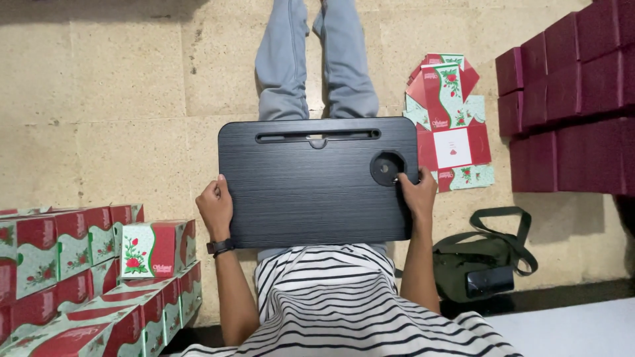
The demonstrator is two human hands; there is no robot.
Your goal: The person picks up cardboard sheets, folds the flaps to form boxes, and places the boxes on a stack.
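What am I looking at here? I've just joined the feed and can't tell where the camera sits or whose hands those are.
There is one view, from a camera worn on a person's head, looking straight down. The person sits on a stone floor with legs stretched out and a black lap desk across them. The left hand grips the desk's left edge; the right hand grips its right edge, beside a round cup recess. The desk top is bare. To the left stand folded red and green boxes. To the right lie flat unfolded box blanks, a stack of dark red boxes, and a green bag.
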